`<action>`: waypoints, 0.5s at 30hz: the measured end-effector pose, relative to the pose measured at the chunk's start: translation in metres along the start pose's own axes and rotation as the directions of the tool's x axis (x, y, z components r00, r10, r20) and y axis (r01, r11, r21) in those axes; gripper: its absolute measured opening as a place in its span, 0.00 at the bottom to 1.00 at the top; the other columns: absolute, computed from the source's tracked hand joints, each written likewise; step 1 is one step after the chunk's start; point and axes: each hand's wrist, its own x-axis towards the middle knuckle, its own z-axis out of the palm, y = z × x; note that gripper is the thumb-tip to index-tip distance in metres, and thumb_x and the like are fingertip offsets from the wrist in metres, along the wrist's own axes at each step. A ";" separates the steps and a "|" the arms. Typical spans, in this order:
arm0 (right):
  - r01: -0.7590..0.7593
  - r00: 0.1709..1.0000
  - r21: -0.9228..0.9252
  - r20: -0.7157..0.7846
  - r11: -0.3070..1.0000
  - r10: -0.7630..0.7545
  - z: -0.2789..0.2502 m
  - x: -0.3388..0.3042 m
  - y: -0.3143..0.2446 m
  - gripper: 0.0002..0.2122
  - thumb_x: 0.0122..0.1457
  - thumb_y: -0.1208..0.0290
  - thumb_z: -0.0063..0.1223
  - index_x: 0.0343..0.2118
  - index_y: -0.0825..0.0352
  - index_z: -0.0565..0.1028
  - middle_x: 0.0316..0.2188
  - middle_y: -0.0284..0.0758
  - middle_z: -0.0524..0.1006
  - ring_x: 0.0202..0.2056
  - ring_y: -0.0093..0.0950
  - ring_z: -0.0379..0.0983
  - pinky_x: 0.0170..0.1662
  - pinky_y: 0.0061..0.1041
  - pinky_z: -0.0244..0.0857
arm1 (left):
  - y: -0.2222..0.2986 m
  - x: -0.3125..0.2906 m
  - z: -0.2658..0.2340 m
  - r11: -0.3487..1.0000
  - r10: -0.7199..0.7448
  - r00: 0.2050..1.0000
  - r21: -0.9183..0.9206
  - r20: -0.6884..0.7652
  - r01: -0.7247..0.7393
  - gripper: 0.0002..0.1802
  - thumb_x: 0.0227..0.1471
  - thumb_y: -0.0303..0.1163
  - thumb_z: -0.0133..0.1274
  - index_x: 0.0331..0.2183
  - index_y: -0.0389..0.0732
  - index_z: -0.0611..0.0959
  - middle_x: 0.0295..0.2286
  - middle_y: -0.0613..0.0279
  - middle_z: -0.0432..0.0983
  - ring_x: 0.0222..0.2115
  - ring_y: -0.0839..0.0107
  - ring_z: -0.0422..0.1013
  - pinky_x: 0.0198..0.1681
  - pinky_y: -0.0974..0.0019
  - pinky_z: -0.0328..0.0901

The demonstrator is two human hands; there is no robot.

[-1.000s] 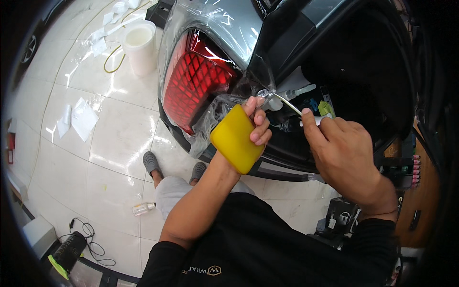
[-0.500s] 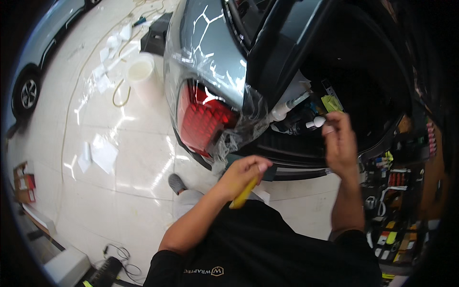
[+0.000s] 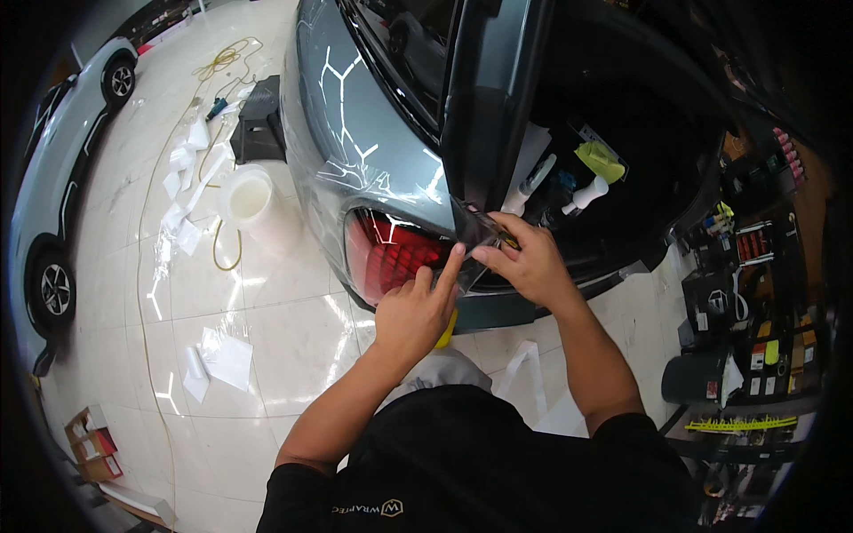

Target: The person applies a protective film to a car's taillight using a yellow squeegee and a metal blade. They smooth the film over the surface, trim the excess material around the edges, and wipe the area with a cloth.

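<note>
Both hands at the red tail lamp [image 3: 391, 258]
Left hand [image 3: 418, 311] grips a yellow squeegee [image 3: 445, 330]; right hand [image 3: 524, 258] pinches clear film [image 3: 471, 233]; white plastic bucket [image 3: 249, 200] at ten o'clock.

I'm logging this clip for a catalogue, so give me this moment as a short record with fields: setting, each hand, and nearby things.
setting: workshop floor behind a grey car with its boot open
left hand: forefinger pressed on clear film by the red tail light; yellow squeegee tucked under the palm
right hand: pinching the film's edge
nearby: spray bottle in the boot, film roll on the floor
</note>
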 end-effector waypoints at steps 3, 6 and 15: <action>0.078 0.996 -0.216 0.057 0.973 -0.067 0.001 0.016 -0.004 0.07 0.57 0.73 0.59 0.31 0.73 0.78 0.17 0.36 0.74 0.19 0.19 0.67 0.23 0.23 0.60 | -0.001 0.003 -0.002 1.000 -0.013 0.999 0.022 0.036 0.012 0.43 0.44 0.33 0.58 0.63 0.57 0.65 0.26 0.61 0.69 0.18 0.66 0.72 0.20 0.64 0.69; 0.156 0.984 -0.248 0.123 0.956 -0.128 0.003 0.032 -0.022 0.07 0.56 0.73 0.58 0.31 0.73 0.77 0.17 0.36 0.74 0.19 0.20 0.66 0.24 0.22 0.59 | -0.007 0.004 0.001 0.999 0.005 1.000 0.031 0.002 -0.005 0.44 0.43 0.33 0.58 0.63 0.59 0.65 0.27 0.61 0.69 0.18 0.66 0.72 0.20 0.64 0.69; -0.114 0.978 0.113 0.188 0.987 0.092 0.005 0.070 -0.027 0.07 0.57 0.72 0.57 0.28 0.70 0.76 0.17 0.25 0.70 0.19 0.13 0.61 0.23 0.17 0.54 | -0.006 0.007 -0.007 1.000 -0.017 1.000 -0.013 0.000 0.017 0.35 0.50 0.37 0.59 0.60 0.60 0.71 0.23 0.64 0.68 0.16 0.65 0.71 0.19 0.63 0.67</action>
